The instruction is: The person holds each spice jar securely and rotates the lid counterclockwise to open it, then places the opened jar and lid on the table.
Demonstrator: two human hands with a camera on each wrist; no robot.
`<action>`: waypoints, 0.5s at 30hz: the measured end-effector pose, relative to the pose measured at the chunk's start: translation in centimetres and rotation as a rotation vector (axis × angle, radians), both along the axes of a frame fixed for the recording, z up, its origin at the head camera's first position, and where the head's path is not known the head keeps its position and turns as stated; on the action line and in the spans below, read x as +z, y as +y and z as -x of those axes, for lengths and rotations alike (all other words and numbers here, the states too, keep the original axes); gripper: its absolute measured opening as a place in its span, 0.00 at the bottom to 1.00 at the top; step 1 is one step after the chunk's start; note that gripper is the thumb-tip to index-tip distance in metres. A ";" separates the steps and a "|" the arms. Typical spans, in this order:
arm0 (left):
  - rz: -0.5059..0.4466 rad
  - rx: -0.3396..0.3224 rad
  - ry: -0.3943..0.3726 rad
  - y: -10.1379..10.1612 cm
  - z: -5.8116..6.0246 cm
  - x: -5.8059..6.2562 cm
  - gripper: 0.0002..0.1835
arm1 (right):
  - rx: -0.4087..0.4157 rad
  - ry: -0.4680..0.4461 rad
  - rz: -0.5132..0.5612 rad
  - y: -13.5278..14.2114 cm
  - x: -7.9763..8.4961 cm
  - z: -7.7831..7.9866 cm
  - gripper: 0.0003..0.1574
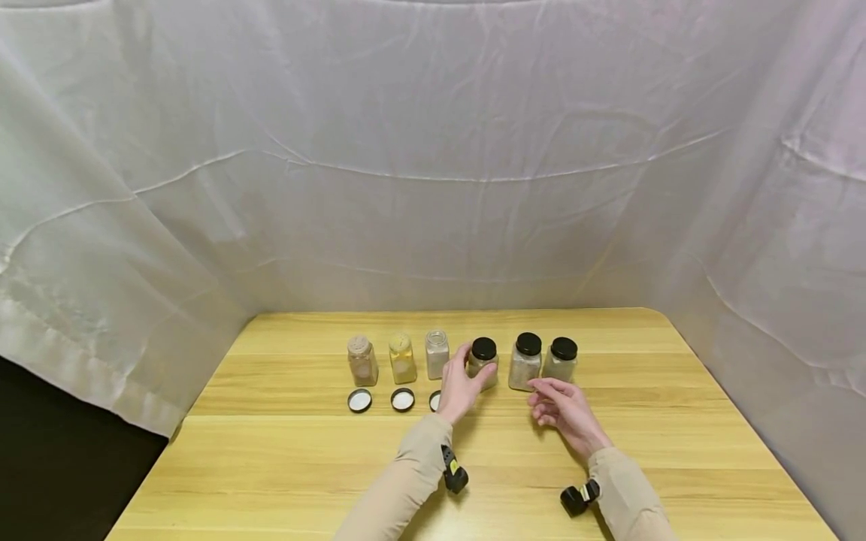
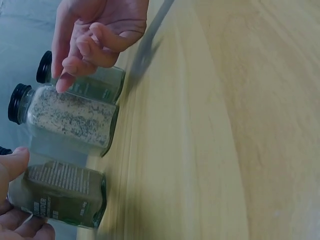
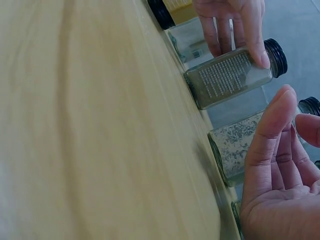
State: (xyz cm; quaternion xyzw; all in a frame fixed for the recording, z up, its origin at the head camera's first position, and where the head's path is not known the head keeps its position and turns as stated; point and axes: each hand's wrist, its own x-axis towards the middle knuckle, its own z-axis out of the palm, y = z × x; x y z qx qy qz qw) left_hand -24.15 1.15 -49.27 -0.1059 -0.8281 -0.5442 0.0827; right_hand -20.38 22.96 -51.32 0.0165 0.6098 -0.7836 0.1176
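My left hand (image 1: 460, 385) grips a spice jar (image 1: 483, 368) of brownish-green powder by its sides, thumb on the near face and fingers behind. Its black lid is on, and in the left wrist view printed text shows on the jar (image 2: 60, 195). Right of it stands a jar of speckled seasoning (image 1: 525, 371) with a black lid. My right hand (image 1: 567, 412) hovers in front of that jar, fingers loosely bent and holding nothing. Another black-lidded jar (image 1: 558, 368) is at the row's right end, partly behind the right hand in the left wrist view.
Three uncapped jars stand to the left: a brownish one (image 1: 363, 367), a yellow one (image 1: 403, 362) and a pale one (image 1: 437, 356). Before them lie upturned lids (image 1: 359, 400), one partly behind the left hand. Grey cloth (image 1: 433, 225) hangs behind the wooden table (image 1: 284, 466).
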 end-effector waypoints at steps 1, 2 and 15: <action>0.006 0.000 0.008 -0.1 0.0 0.0 0.29 | 0.000 0.004 -0.002 0.0 0.0 0.0 0.12; 0.006 -0.002 0.010 -0.1 0.0 0.0 0.28 | 0.007 0.004 -0.002 -0.1 0.0 0.0 0.13; 0.083 -0.089 0.138 -1.6 -0.8 -0.7 0.27 | -0.007 0.050 -0.041 -1.5 0.5 -0.2 0.18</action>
